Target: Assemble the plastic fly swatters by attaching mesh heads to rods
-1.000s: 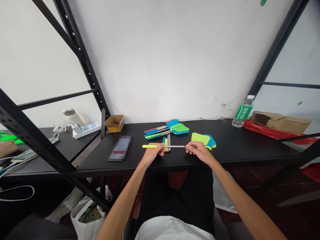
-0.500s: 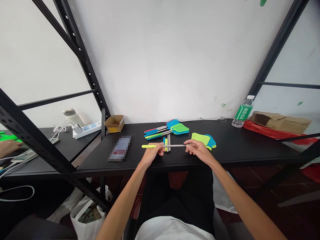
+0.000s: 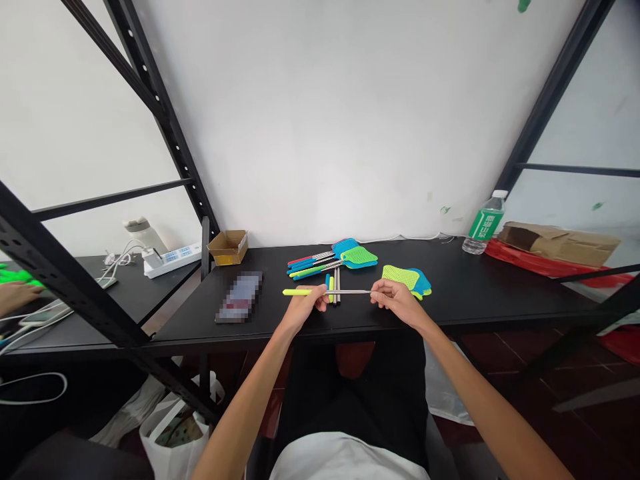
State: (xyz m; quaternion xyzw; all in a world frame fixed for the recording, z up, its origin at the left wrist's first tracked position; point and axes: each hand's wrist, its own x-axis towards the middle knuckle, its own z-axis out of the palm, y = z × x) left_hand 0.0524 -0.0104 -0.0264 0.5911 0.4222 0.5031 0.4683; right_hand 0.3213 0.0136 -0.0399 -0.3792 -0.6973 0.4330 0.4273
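A thin metal fly swatter handle (image 3: 347, 291) with a yellow-green grip lies level across my front, just above the desk. My left hand (image 3: 311, 303) is closed around it where grip and rod meet. At the rod's right end, the fingers of my right hand (image 3: 393, 295) pinch the tip. Beneath the rod, loose metal rods (image 3: 337, 279) and a blue grip (image 3: 328, 280) lie beside a yellow one. Loose mesh swatter heads (image 3: 404, 275), yellow-green and blue, rest by my right hand. Farther back is a pile of whole fly swatters (image 3: 359, 257).
On the black desk (image 3: 450, 293), a phone (image 3: 240, 297) and a small cardboard box (image 3: 228, 248) are at left. A water bottle (image 3: 485, 223) stands right, near brown packaging (image 3: 557, 243). Another person's hand (image 3: 17, 297) shows at far left, beyond the metal frame (image 3: 173, 133).
The fingers of my right hand have curled in more closely on the rod's tip. My left hand and the handle stay nearly in place; the view shifts very slightly.
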